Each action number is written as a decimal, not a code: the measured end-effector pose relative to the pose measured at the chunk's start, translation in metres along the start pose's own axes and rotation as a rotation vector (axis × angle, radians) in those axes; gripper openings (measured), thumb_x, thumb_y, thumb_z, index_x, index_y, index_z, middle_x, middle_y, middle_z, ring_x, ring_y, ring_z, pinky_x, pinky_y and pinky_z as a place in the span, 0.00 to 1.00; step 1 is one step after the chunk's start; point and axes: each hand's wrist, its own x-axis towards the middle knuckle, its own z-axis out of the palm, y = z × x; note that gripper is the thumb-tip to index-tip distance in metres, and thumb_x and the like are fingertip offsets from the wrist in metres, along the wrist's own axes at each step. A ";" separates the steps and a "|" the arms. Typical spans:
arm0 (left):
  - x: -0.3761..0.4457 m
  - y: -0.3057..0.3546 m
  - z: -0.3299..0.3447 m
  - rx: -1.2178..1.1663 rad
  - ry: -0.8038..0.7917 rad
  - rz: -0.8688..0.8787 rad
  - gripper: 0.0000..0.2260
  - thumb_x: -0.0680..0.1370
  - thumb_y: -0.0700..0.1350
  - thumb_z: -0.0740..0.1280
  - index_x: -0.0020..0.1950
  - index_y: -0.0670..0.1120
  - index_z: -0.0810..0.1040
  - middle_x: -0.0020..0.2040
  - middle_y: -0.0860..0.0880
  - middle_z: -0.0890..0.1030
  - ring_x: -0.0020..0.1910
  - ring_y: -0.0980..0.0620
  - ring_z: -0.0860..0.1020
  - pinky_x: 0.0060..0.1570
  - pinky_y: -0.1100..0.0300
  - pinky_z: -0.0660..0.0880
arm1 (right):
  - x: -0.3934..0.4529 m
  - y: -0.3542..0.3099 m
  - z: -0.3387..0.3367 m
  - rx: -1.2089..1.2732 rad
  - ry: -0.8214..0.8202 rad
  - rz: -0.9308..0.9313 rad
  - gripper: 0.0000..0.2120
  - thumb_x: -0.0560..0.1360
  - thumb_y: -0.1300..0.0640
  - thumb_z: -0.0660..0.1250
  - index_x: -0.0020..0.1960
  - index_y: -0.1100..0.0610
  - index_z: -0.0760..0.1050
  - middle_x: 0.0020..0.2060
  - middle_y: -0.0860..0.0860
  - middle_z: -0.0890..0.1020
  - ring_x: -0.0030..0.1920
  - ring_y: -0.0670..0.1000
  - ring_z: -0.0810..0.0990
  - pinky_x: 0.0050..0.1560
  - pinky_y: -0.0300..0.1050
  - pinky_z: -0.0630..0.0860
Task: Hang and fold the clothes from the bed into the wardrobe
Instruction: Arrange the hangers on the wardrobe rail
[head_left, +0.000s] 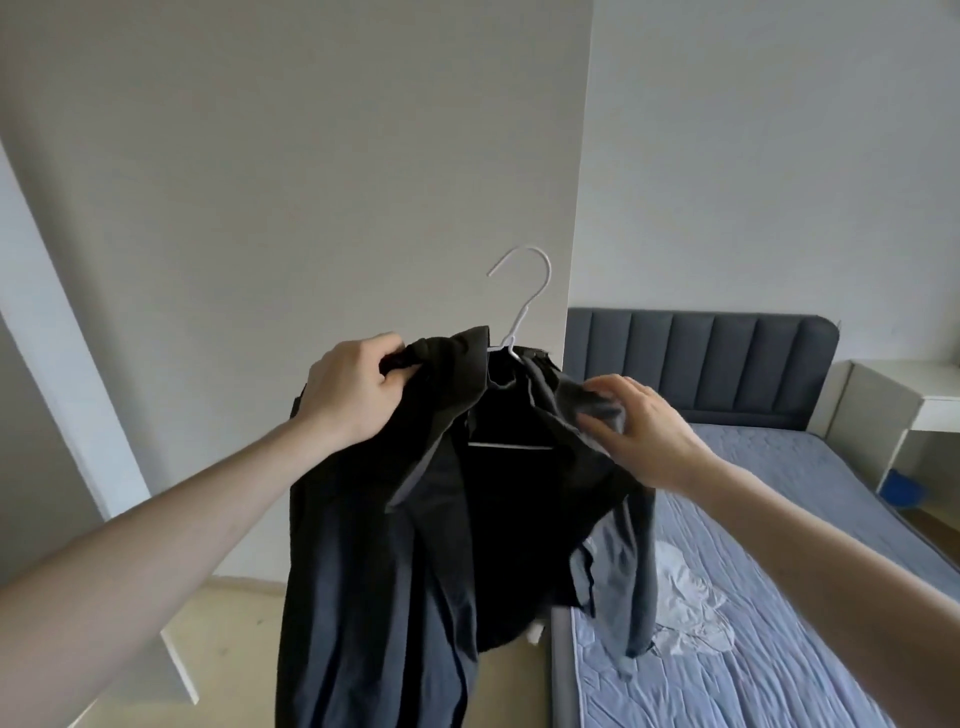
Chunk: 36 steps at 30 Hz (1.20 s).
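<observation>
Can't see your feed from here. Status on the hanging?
Left hand gripping dark jacket at the shoulder. Right hand pinching the other shoulder. Jacket on white hanger, held up. White garment on bed.

both my forearms come into view bare, with no sleeve showing on either one up to the edge of the picture. my left hand (358, 387) wears no glove, ring or watch. my right hand (641, 431) is just as plain: bare fingers, short nails, nothing on the wrist. no cuffs, bands or marks show anywhere.
</observation>
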 end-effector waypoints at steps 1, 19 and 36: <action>-0.002 0.000 0.001 0.006 -0.009 0.006 0.15 0.79 0.51 0.69 0.39 0.48 0.67 0.28 0.50 0.73 0.32 0.46 0.72 0.32 0.55 0.67 | 0.002 0.005 0.001 0.039 -0.011 0.002 0.22 0.79 0.44 0.71 0.69 0.50 0.74 0.60 0.47 0.80 0.61 0.50 0.78 0.66 0.50 0.74; 0.003 0.027 0.040 0.067 0.160 -0.004 0.11 0.77 0.53 0.74 0.55 0.49 0.85 0.52 0.51 0.78 0.53 0.46 0.76 0.54 0.51 0.73 | 0.030 0.025 0.034 0.437 -0.042 0.008 0.13 0.81 0.48 0.68 0.43 0.55 0.80 0.33 0.52 0.82 0.34 0.43 0.74 0.36 0.45 0.71; -0.049 0.116 0.078 0.126 -0.264 -0.263 0.25 0.67 0.76 0.66 0.42 0.55 0.72 0.39 0.59 0.80 0.40 0.55 0.80 0.38 0.56 0.76 | 0.036 0.042 0.045 0.486 -0.105 -0.099 0.11 0.79 0.44 0.69 0.39 0.46 0.80 0.30 0.43 0.81 0.29 0.42 0.76 0.29 0.35 0.70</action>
